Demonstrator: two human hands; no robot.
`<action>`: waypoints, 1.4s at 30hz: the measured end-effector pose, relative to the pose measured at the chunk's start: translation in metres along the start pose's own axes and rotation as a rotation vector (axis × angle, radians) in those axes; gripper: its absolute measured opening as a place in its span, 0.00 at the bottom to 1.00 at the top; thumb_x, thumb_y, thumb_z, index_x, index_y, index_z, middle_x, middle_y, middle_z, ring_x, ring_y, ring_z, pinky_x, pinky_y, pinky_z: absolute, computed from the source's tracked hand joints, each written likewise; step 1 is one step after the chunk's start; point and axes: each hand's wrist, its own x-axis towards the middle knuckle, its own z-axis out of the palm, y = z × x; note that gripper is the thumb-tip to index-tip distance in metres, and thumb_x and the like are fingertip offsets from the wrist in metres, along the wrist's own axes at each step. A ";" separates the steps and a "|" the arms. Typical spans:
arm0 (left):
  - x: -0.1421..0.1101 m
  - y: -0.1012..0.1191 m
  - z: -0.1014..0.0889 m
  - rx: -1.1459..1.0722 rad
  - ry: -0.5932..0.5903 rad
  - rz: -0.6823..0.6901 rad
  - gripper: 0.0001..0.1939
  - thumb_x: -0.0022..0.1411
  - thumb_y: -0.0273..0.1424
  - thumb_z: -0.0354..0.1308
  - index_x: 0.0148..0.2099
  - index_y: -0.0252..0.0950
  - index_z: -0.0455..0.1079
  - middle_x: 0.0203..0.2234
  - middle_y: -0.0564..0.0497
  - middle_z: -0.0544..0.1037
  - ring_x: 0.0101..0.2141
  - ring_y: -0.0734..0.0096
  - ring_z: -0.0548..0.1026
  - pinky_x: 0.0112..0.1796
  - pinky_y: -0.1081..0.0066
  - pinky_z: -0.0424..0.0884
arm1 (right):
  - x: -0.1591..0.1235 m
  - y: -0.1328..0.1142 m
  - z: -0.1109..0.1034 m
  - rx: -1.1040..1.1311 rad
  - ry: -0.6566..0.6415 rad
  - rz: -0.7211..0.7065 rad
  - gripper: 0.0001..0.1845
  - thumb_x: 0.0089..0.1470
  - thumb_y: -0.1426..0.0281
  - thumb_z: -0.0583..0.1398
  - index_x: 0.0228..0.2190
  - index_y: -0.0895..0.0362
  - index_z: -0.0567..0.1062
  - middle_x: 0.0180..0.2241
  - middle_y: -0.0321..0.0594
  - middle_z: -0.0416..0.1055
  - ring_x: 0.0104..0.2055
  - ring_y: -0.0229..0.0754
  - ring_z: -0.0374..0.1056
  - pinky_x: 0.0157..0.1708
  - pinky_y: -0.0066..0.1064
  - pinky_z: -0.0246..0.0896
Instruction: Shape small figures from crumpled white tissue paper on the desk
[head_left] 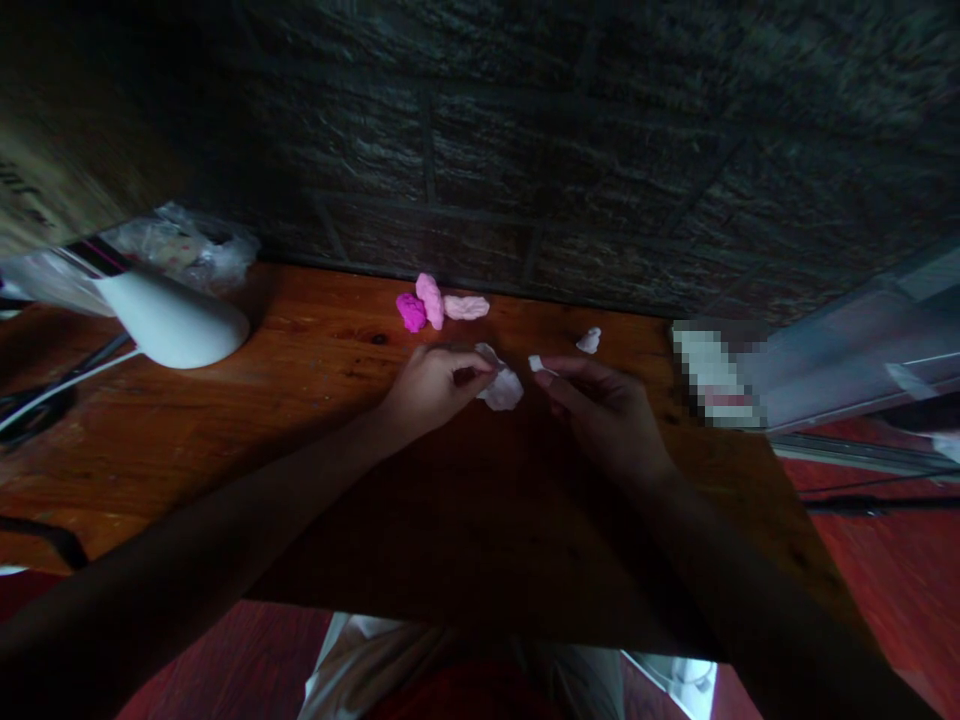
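Observation:
My left hand [435,390] is closed, thumb and fingertips pinching the left edge of a thin, pale, flattened piece of soft clay [504,390]. Between the thumb and forefinger of my right hand [611,410] is a small white lump of clay [535,363], held just right of the flat piece and apart from it. Behind my hands lie a magenta clay lump [410,312], a pink clay lump [430,300] and a light pink clay lump [466,307], touching one another. Another small whitish clay lump [589,340] rests beyond my right hand.
The wooden table [315,330] meets a dark brick wall [480,180]. A white lamp base [176,320] with a cable stands at left, near crumpled clear plastic [184,245]. At right are a blurred-out pale object [716,375] and a translucent panel or box [862,340].

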 end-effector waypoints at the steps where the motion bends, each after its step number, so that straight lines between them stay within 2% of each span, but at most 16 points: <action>1: 0.001 0.000 -0.001 0.037 -0.023 0.025 0.09 0.69 0.31 0.60 0.38 0.37 0.82 0.37 0.46 0.86 0.37 0.65 0.82 0.40 0.68 0.74 | 0.000 0.000 0.000 -0.008 -0.004 0.007 0.15 0.50 0.61 0.73 0.38 0.55 0.85 0.22 0.31 0.73 0.22 0.33 0.65 0.22 0.27 0.61; 3: 0.002 -0.001 -0.002 0.078 -0.068 0.078 0.12 0.71 0.33 0.57 0.38 0.36 0.81 0.37 0.45 0.85 0.39 0.64 0.81 0.42 0.67 0.73 | 0.000 0.000 -0.001 -0.008 -0.012 0.023 0.16 0.50 0.60 0.73 0.39 0.55 0.86 0.22 0.31 0.74 0.22 0.33 0.65 0.23 0.27 0.61; 5: 0.003 -0.001 -0.003 0.108 -0.059 0.107 0.15 0.74 0.33 0.54 0.39 0.34 0.81 0.36 0.44 0.84 0.40 0.63 0.80 0.44 0.65 0.73 | 0.000 0.000 -0.001 0.002 -0.018 0.032 0.17 0.49 0.60 0.73 0.39 0.55 0.86 0.22 0.31 0.74 0.22 0.32 0.65 0.22 0.26 0.62; 9: 0.001 0.006 -0.003 0.112 0.132 0.128 0.15 0.74 0.33 0.53 0.46 0.33 0.80 0.38 0.42 0.83 0.41 0.62 0.79 0.46 0.63 0.74 | -0.001 0.000 -0.001 0.000 -0.024 0.002 0.15 0.49 0.61 0.74 0.38 0.54 0.85 0.22 0.31 0.75 0.22 0.32 0.66 0.23 0.26 0.63; 11: -0.003 0.014 -0.002 0.016 0.210 0.141 0.13 0.72 0.34 0.57 0.49 0.33 0.80 0.37 0.44 0.83 0.35 0.67 0.78 0.40 0.67 0.75 | -0.002 0.000 -0.001 -0.006 -0.034 -0.025 0.14 0.50 0.61 0.73 0.37 0.54 0.85 0.24 0.33 0.77 0.23 0.33 0.67 0.24 0.26 0.65; 12: -0.004 0.019 -0.001 -0.063 0.208 0.129 0.13 0.69 0.35 0.61 0.50 0.33 0.80 0.35 0.45 0.83 0.31 0.70 0.77 0.36 0.69 0.74 | -0.003 0.000 -0.001 -0.013 -0.040 -0.042 0.13 0.51 0.61 0.73 0.38 0.53 0.85 0.26 0.34 0.78 0.24 0.33 0.68 0.25 0.27 0.66; 14: -0.006 0.026 0.000 -0.303 0.123 0.068 0.14 0.65 0.36 0.67 0.49 0.33 0.81 0.32 0.46 0.83 0.28 0.72 0.76 0.32 0.71 0.74 | -0.005 -0.001 0.000 -0.018 -0.055 -0.084 0.12 0.51 0.62 0.73 0.37 0.53 0.85 0.30 0.35 0.81 0.27 0.35 0.71 0.27 0.28 0.69; 17: -0.004 0.033 0.000 -0.649 -0.008 -0.072 0.15 0.60 0.35 0.71 0.48 0.34 0.81 0.34 0.46 0.84 0.28 0.73 0.77 0.29 0.73 0.73 | -0.010 -0.006 0.002 0.024 -0.113 -0.121 0.10 0.50 0.63 0.74 0.36 0.52 0.86 0.33 0.37 0.83 0.28 0.35 0.73 0.28 0.28 0.71; 21: -0.001 0.036 -0.003 -0.832 -0.106 -0.181 0.15 0.56 0.37 0.75 0.42 0.34 0.82 0.28 0.50 0.81 0.21 0.80 0.69 0.21 0.77 0.64 | -0.014 -0.013 0.006 0.058 -0.189 -0.083 0.10 0.49 0.63 0.74 0.35 0.51 0.86 0.31 0.35 0.84 0.25 0.33 0.70 0.24 0.25 0.69; 26: -0.001 0.038 -0.004 -0.851 -0.147 -0.199 0.16 0.54 0.40 0.76 0.37 0.34 0.81 0.23 0.54 0.77 0.20 0.80 0.67 0.20 0.78 0.62 | -0.015 -0.015 0.006 0.077 -0.170 -0.031 0.12 0.47 0.61 0.75 0.35 0.50 0.87 0.29 0.34 0.83 0.23 0.32 0.68 0.23 0.24 0.68; 30: -0.001 0.040 -0.003 -0.806 -0.109 -0.160 0.15 0.54 0.41 0.76 0.32 0.35 0.79 0.22 0.54 0.76 0.21 0.79 0.67 0.21 0.77 0.63 | -0.016 -0.014 0.007 0.079 -0.194 0.001 0.12 0.47 0.60 0.75 0.35 0.49 0.88 0.26 0.33 0.81 0.22 0.32 0.67 0.22 0.24 0.66; 34: -0.001 0.039 -0.002 -0.803 -0.063 -0.126 0.17 0.54 0.42 0.76 0.29 0.35 0.77 0.22 0.54 0.76 0.24 0.77 0.71 0.25 0.76 0.67 | -0.017 -0.013 0.008 0.077 -0.244 -0.001 0.11 0.50 0.59 0.74 0.35 0.50 0.87 0.27 0.33 0.80 0.23 0.32 0.67 0.23 0.25 0.66; 38: -0.001 0.035 0.000 -0.842 -0.033 -0.130 0.14 0.55 0.40 0.76 0.32 0.36 0.78 0.26 0.53 0.80 0.25 0.77 0.73 0.26 0.75 0.69 | -0.016 -0.013 0.009 0.113 -0.278 0.000 0.11 0.52 0.59 0.73 0.35 0.52 0.86 0.26 0.32 0.78 0.22 0.30 0.65 0.23 0.23 0.64; 42: -0.003 0.035 0.002 -0.796 -0.014 -0.077 0.12 0.55 0.38 0.76 0.34 0.36 0.81 0.32 0.49 0.82 0.31 0.73 0.78 0.32 0.72 0.74 | -0.015 -0.009 0.009 0.090 -0.276 0.027 0.13 0.54 0.57 0.71 0.36 0.52 0.86 0.29 0.33 0.79 0.23 0.30 0.65 0.24 0.24 0.64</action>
